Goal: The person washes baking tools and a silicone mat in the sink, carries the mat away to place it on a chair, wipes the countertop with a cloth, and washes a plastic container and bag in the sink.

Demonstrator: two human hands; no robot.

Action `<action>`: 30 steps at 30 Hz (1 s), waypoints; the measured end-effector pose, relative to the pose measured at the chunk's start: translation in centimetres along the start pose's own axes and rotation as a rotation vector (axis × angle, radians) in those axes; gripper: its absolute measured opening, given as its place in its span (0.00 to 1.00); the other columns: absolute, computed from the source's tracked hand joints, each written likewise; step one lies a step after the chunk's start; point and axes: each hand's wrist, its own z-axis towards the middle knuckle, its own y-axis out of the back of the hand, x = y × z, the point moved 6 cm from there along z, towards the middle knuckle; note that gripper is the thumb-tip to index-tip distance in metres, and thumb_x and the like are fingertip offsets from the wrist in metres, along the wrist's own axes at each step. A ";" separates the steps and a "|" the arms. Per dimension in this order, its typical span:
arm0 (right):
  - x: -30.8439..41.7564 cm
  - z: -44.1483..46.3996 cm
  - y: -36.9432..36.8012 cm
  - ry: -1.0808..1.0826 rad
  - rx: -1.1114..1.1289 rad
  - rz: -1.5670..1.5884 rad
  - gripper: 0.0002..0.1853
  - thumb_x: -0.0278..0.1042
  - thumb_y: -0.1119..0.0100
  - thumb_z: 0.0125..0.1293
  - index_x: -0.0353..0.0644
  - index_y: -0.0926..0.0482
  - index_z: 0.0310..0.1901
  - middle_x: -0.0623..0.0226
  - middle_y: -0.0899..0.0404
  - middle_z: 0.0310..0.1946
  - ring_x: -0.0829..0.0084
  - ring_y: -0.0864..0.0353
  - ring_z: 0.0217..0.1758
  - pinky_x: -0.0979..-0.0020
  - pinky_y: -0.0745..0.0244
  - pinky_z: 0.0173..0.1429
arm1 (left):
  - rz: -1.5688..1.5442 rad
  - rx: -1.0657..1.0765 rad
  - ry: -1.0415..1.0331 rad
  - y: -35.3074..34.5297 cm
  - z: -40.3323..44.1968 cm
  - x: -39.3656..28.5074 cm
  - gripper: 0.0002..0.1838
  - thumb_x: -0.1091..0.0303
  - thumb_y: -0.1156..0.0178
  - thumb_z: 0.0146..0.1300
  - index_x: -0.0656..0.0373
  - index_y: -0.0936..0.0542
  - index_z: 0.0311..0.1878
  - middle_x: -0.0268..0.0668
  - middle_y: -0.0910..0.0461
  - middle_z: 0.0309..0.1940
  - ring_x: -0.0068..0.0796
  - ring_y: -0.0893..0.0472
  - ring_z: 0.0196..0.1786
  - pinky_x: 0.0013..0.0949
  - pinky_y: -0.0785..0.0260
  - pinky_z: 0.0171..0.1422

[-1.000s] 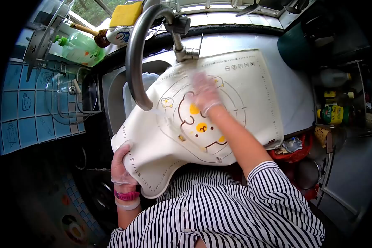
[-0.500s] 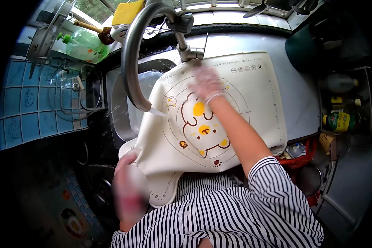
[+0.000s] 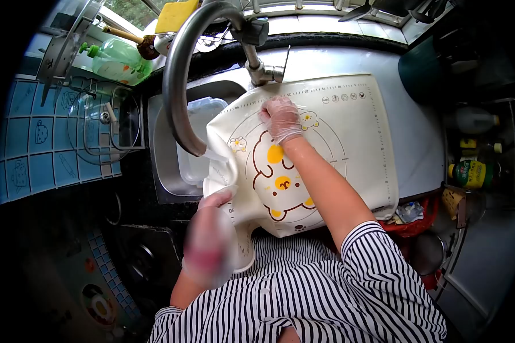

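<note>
A cream silicone kneading mat (image 3: 360, 148) with a printed bear and ruler markings lies over the counter and partly over the sink. My left hand (image 3: 212, 223), partly blurred, is closed on the mat's folded left edge, which bunches up in front of it. In a clear plastic glove, my right hand (image 3: 281, 119) rests on the upper part of the mat with its fingers curled in. Whatever those fingers may hold is hidden. From the curved metal faucet (image 3: 180, 91) water runs onto the raised fold of the mat.
Under the faucet is the metal sink (image 3: 165, 166) with a clear plastic container (image 3: 194, 163) inside. A glass lid (image 3: 100, 123) stands left of it, near a green soap bottle (image 3: 120, 62). Bottles (image 3: 472, 171) fill a rack at right, beside a red bag (image 3: 420, 224).
My left hand has moved right and up, folding the mat's left edge inward and uncovering more of the container. My right hand's fingers have curled in, near the same spot.
</note>
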 end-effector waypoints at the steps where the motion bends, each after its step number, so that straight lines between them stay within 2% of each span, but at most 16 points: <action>1: -0.6 0.3 0.0 0.001 0.001 0.002 0.08 0.40 0.35 0.58 0.47 0.19 0.36 0.60 0.23 0.36 0.60 0.23 0.44 0.59 0.26 0.53 | 0.009 0.003 -0.014 0.1 -0.1 -0.1 0.25 0.85 0.54 0.58 0.68 0.30 0.61 0.48 0.28 0.58 0.39 0.28 0.62 0.36 0.39 0.71; 4: -4.4 1.4 2.3 -0.201 -0.268 -0.103 0.10 0.43 0.38 0.60 0.47 0.20 0.33 0.61 0.21 0.36 0.61 0.21 0.43 0.60 0.25 0.48 | 0.131 0.013 -0.038 0.6 -0.5 -1.5 0.25 0.85 0.54 0.58 0.68 0.31 0.61 0.48 0.28 0.58 0.39 0.28 0.62 0.35 0.39 0.71; 7: -2.6 1.3 0.6 -0.120 -0.137 -0.196 0.10 0.44 0.37 0.59 0.47 0.20 0.33 0.61 0.21 0.34 0.61 0.21 0.41 0.59 0.25 0.46 | 0.068 -0.014 0.000 1.2 -0.8 -0.5 0.25 0.84 0.54 0.58 0.69 0.31 0.61 0.48 0.28 0.57 0.38 0.28 0.61 0.34 0.39 0.70; 9: -1.4 0.8 0.1 0.026 -0.112 -0.174 0.10 0.44 0.37 0.59 0.48 0.20 0.32 0.61 0.21 0.33 0.61 0.21 0.39 0.59 0.25 0.45 | 0.015 -0.038 0.023 1.6 -0.8 0.3 0.24 0.83 0.53 0.59 0.69 0.31 0.61 0.47 0.27 0.57 0.39 0.27 0.61 0.35 0.38 0.70; 11: -3.5 1.4 0.3 -0.068 -0.144 -0.247 0.10 0.45 0.37 0.59 0.48 0.20 0.31 0.61 0.21 0.32 0.61 0.21 0.39 0.58 0.25 0.45 | -0.031 -0.051 0.050 2.0 -1.0 0.3 0.24 0.81 0.53 0.60 0.68 0.30 0.61 0.47 0.26 0.57 0.39 0.26 0.60 0.36 0.37 0.69; 12: -4.3 1.6 2.3 -0.127 -0.258 -0.109 0.11 0.45 0.38 0.60 0.48 0.20 0.30 0.62 0.22 0.31 0.62 0.21 0.38 0.59 0.25 0.43 | -0.050 -0.051 0.066 2.1 -1.1 0.1 0.23 0.80 0.52 0.60 0.68 0.30 0.61 0.47 0.26 0.57 0.39 0.26 0.60 0.37 0.36 0.69; 15: -2.8 1.2 0.6 -0.079 -0.339 -0.245 0.11 0.45 0.38 0.59 0.48 0.20 0.29 0.63 0.22 0.30 0.62 0.21 0.36 0.60 0.25 0.42 | -0.185 -0.056 0.132 2.2 -1.3 -0.2 0.22 0.77 0.52 0.62 0.67 0.30 0.61 0.47 0.25 0.56 0.40 0.24 0.59 0.39 0.35 0.68; 17: 1.1 0.0 -0.6 0.054 0.092 -0.173 0.11 0.44 0.38 0.58 0.45 0.19 0.30 0.62 0.20 0.33 0.62 0.20 0.42 0.58 0.25 0.51 | -0.349 -0.056 0.212 2.2 -1.7 -0.2 0.22 0.75 0.51 0.63 0.67 0.29 0.61 0.47 0.24 0.56 0.41 0.24 0.58 0.40 0.33 0.67; 19: 0.9 -0.8 1.2 0.066 0.174 0.016 0.11 0.43 0.38 0.59 0.46 0.17 0.38 0.62 0.18 0.40 0.61 0.21 0.50 0.57 0.27 0.57 | -0.628 -0.032 0.329 1.9 -1.7 -0.3 0.22 0.72 0.50 0.64 0.66 0.29 0.61 0.47 0.24 0.56 0.42 0.23 0.57 0.42 0.32 0.66; 21: -4.8 -2.2 1.5 0.004 -0.154 -0.172 0.21 0.49 0.44 0.64 0.51 0.21 0.56 0.62 0.24 0.58 0.61 0.28 0.64 0.56 0.38 0.69 | -0.971 0.004 0.463 1.5 -1.0 -0.1 0.22 0.70 0.50 0.65 0.66 0.29 0.61 0.47 0.23 0.56 0.42 0.22 0.57 0.43 0.31 0.66; 22: -8.3 -2.7 1.8 -0.175 -0.022 -0.242 0.31 0.57 0.53 0.69 0.55 0.36 0.70 0.65 0.40 0.73 0.63 0.45 0.76 0.55 0.56 0.78 | -1.124 0.025 0.512 1.2 -0.1 0.0 0.21 0.69 0.50 0.65 0.66 0.29 0.61 0.47 0.22 0.55 0.43 0.21 0.56 0.44 0.30 0.65; 23: -10.1 -4.1 4.4 -0.234 0.015 -0.449 0.36 0.62 0.60 0.70 0.54 0.44 0.75 0.69 0.50 0.77 0.63 0.55 0.80 0.56 0.67 0.80 | -1.243 0.040 0.544 0.8 0.9 0.2 0.21 0.68 0.49 0.65 0.66 0.28 0.61 0.47 0.22 0.55 0.43 0.21 0.56 0.44 0.30 0.65; 24: -12.8 -5.5 6.3 -0.342 0.065 -0.510 0.38 0.63 0.59 0.70 0.52 0.47 0.75 0.68 0.51 0.77 0.60 0.56 0.80 0.55 0.66 0.80 | -1.306 0.031 0.543 0.8 2.0 0.5 0.21 0.67 0.49 0.66 0.65 0.28 0.61 0.47 0.22 0.55 0.43 0.20 0.56 0.45 0.29 0.65; 26: -15.5 -9.4 10.5 -0.524 -0.011 -0.474 0.41 0.64 0.57 0.69 0.50 0.51 0.77 0.66 0.54 0.78 0.60 0.59 0.81 0.55 0.67 0.80 | -1.323 -0.021 0.497 1.3 3.4 0.8 0.21 0.65 0.49 0.67 0.65 0.28 0.61 0.47 0.21 0.55 0.44 0.20 0.56 0.46 0.28 0.64; 29: -12.6 -14.6 7.6 -0.513 0.068 -0.478 0.43 0.64 0.56 0.68 0.49 0.54 0.77 0.63 0.56 0.79 0.60 0.61 0.82 0.55 0.67 0.81 | -1.328 -0.041 0.461 1.9 5.1 1.4 0.21 0.63 0.49 0.68 0.64 0.27 0.60 0.46 0.21 0.56 0.43 0.21 0.56 0.45 0.29 0.65; 30: -8.7 -15.0 6.2 -0.384 0.165 -0.419 0.45 0.62 0.53 0.67 0.47 0.56 0.77 0.62 0.58 0.79 0.60 0.61 0.82 0.55 0.67 0.81 | -1.348 -0.017 0.461 1.6 5.7 1.0 0.21 0.62 0.50 0.68 0.63 0.27 0.60 0.46 0.21 0.56 0.43 0.21 0.56 0.45 0.29 0.65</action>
